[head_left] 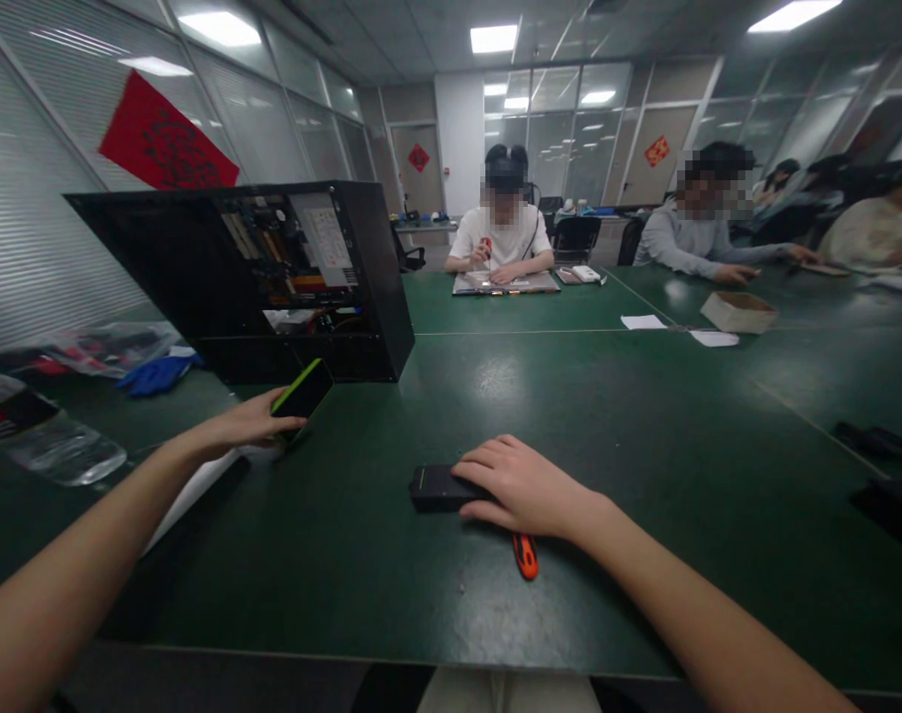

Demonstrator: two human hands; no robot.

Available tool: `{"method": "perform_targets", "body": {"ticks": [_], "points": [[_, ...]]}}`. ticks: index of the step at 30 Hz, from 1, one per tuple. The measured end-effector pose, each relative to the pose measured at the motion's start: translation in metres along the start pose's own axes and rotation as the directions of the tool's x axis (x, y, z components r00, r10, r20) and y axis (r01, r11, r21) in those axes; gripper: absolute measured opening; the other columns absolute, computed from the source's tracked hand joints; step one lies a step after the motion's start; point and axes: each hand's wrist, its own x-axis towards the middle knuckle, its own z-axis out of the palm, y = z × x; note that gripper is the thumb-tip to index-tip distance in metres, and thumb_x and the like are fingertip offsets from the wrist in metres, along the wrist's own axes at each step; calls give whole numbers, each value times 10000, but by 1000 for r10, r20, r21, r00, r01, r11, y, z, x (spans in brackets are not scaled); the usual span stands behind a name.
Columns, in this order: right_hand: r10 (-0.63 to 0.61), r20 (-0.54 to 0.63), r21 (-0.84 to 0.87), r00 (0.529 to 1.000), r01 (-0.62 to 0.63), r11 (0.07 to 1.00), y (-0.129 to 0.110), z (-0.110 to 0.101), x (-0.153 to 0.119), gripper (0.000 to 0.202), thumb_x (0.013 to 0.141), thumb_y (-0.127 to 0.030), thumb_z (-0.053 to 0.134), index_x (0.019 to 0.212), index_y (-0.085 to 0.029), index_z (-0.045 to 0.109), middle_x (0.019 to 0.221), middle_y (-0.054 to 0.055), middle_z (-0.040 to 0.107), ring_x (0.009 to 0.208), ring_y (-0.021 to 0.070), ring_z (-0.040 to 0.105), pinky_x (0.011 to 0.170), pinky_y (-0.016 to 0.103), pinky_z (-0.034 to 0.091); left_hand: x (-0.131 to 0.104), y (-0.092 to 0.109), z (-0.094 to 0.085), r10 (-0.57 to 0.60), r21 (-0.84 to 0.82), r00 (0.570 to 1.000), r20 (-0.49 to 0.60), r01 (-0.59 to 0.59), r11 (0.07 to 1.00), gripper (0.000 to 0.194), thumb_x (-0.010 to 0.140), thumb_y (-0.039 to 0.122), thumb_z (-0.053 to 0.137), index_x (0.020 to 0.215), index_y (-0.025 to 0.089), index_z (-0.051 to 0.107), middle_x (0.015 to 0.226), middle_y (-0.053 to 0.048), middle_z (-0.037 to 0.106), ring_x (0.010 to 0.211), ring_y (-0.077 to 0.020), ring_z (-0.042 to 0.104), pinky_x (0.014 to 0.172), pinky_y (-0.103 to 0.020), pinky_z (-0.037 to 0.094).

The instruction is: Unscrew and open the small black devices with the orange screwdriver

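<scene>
My left hand [261, 420] is closed on a flat black slab with a bright green edge [306, 394], about the shape of a phone. It is tilted up just in front of the computer case. My right hand [511, 485] grips a long black box [443, 488] lying on the table, fingers over its top and thumb along the near side. Part of the box is hidden under the palm. An orange and black handle [526, 557] sticks out below my right wrist; its other end is covered.
A black computer case [388, 287] with an open side stands at the left. Near it are a water bottle [64, 441], a blue glove [155, 375] and a plastic bag [105, 347]. Across the green table [569, 396], a person [501, 233] handles a flat panel. An open box [740, 311] stands right.
</scene>
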Motion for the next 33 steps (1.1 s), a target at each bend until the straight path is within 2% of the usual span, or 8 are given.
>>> {"method": "perform_targets", "body": {"ticks": [2,5,7,10,13,19,27,33], "points": [[3,2,-1,1000,-3,1000,0,0,0,443,1063,-514,553,1327,-171,646,1316,138,704,1204,274,644,1038,442,478,-1,-2,1,-64,-27,990,129,68,997,619,835,409,747,1368,133,599,1068,-69,779,868,-217,742,677,-272,600],[5,9,-3,1000,-5,1000,0,0,0,443,1061,-513,556,1328,-171,646,1314,133,705,1201,279,646,1030,443,481,6,-12,0,-120,-30,978,173,127,991,695,813,386,705,1432,132,520,1123,-75,743,932,-217,728,707,-267,603],[6,11,-1,1000,-6,1000,0,0,0,445,1061,-513,556,1327,-168,645,1307,132,707,1195,284,649,1021,446,485,13,-21,-1,-154,-8,971,181,159,987,775,712,403,754,1403,129,534,1069,-82,743,880,-227,720,649,-260,592],[6,12,3,1000,-6,1000,-1,0,0,457,1059,-510,560,1338,-157,639,1318,141,701,1205,293,644,1020,451,488,20,-33,-3,-177,14,969,174,177,984,859,646,427,763,1424,153,522,1197,-118,725,973,-268,719,639,-272,602],[3,19,3,1000,-4,1000,-1,-1,0,458,1060,-508,558,1341,-156,637,1321,145,698,1205,295,643,1025,458,487,22,-39,-5,-194,21,965,178,193,981,899,652,452,749,1458,146,492,1294,-142,702,1065,-295,717,688,-293,624],[8,24,-3,1000,-7,1000,-2,-2,0,453,1059,-497,562,1345,-154,636,1327,145,694,1200,297,642,1022,456,491,21,-38,-8,-203,11,953,225,206,978,953,669,518,779,1494,149,478,1302,-139,720,1080,-294,722,730,-305,622],[6,24,4,1000,-6,1000,0,-1,-1,444,1061,-485,563,1350,-154,626,1318,137,696,1197,293,643,1029,456,493,20,-40,-11,-208,-17,958,199,216,976,975,777,728,730,1521,148,488,1379,-170,701,1158,-311,725,804,-341,645],[16,27,22,1000,-16,1000,-1,0,-1,444,1053,-487,580,1350,-159,622,1315,143,699,1206,294,647,1030,464,495,18,-38,-13,-176,2,967,186,178,984,997,772,631,768,1557,99,462,1456,-197,657,1155,-314,733,851,-352,662]]}}
